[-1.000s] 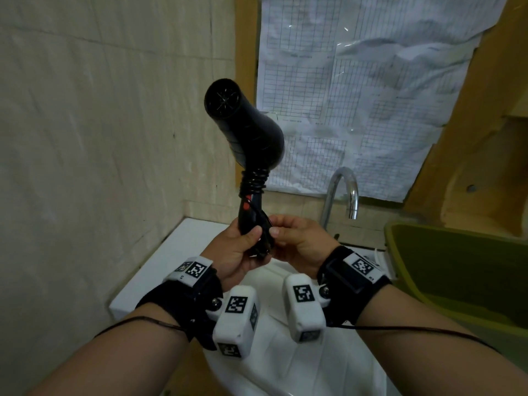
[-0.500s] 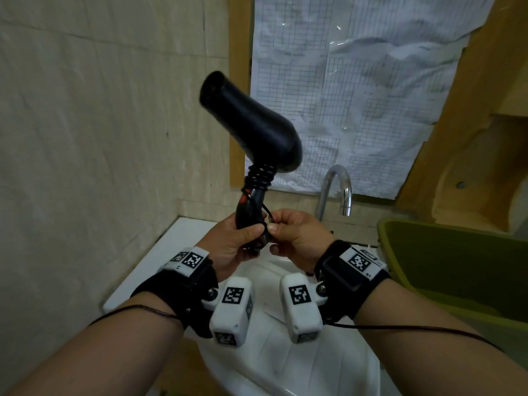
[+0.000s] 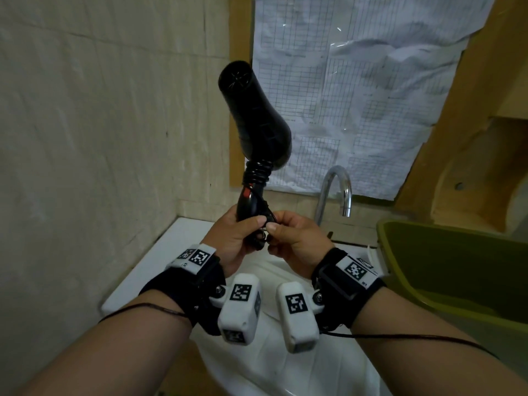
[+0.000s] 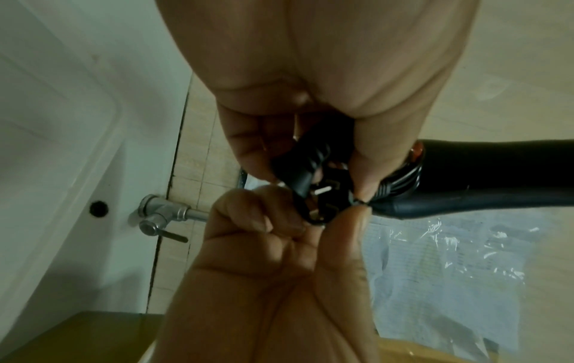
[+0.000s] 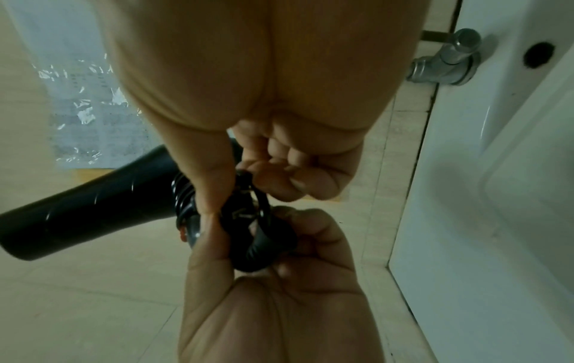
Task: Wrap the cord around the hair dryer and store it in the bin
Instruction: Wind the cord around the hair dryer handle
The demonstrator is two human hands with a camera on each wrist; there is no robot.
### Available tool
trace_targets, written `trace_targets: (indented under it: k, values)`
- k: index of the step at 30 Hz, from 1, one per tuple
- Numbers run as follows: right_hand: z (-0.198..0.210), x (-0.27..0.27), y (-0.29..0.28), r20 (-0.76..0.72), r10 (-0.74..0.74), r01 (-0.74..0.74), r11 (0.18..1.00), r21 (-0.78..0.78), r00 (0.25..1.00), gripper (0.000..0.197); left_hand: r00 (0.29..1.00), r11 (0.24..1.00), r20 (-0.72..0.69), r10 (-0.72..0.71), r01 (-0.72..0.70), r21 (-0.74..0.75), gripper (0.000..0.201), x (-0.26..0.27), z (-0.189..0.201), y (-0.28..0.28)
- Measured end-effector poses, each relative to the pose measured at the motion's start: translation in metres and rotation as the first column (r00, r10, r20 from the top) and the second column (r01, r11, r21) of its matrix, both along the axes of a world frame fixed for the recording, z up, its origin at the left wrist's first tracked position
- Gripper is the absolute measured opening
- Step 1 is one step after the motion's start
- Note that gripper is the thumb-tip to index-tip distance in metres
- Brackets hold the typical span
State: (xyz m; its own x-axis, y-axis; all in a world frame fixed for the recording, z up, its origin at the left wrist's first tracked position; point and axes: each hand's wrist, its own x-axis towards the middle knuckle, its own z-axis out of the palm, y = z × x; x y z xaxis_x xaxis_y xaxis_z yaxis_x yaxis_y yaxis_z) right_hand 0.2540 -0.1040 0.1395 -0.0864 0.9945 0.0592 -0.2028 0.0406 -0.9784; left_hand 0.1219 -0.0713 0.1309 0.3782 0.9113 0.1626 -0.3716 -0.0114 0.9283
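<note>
A black hair dryer (image 3: 257, 121) stands upright in front of me, nozzle pointing up and to the left. Its black cord (image 3: 257, 172) is coiled several times round the top of the handle, above a red switch (image 3: 246, 192). My left hand (image 3: 237, 238) grips the lower handle, thumb across the front. My right hand (image 3: 288, 238) pinches the plug end of the cord against the handle's base. The plug (image 4: 323, 196) with its metal prongs shows between both hands in the left wrist view. In the right wrist view the dryer (image 5: 93, 203) lies to the left of my right hand (image 5: 248, 186).
An olive green bin (image 3: 457, 267) stands open at the right, beside a white sink (image 3: 177, 235) with a chrome tap (image 3: 337, 192). A tiled wall is close on the left. Plastic-covered paper sheets (image 3: 357, 81) hang behind the dryer.
The dryer's barrel has swung from lying flatter toward the right to standing more upright. Both hands stay at the handle's base, and the right fingers have shifted on the plug end.
</note>
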Motion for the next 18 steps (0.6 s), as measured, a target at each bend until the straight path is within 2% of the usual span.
trace_targets:
  k: [3,7,12,18]
  values:
    - [-0.004,-0.002,-0.001,0.053,-0.069,0.068,0.998,0.02,0.996,0.021,0.998,1.0,-0.054,-0.028,0.028,0.008,0.016,-0.004,-0.002,-0.001]
    - [-0.002,-0.002,0.001,0.071,-0.144,0.144,0.99,0.0,0.987,0.027,0.998,0.999,-0.051,-0.045,0.044,-0.01,0.019,-0.007,-0.006,-0.003]
    - [0.008,0.001,-0.001,0.05,-0.057,0.06,0.997,-0.05,0.997,0.027,0.99,0.998,-0.135,-0.037,0.045,0.054,0.031,-0.011,-0.005,-0.004]
    - [0.003,-0.005,-0.003,0.081,-0.07,0.067,0.997,0.044,0.994,0.015,0.991,0.994,-0.101,-0.09,0.096,0.059,0.031,-0.015,-0.002,-0.005]
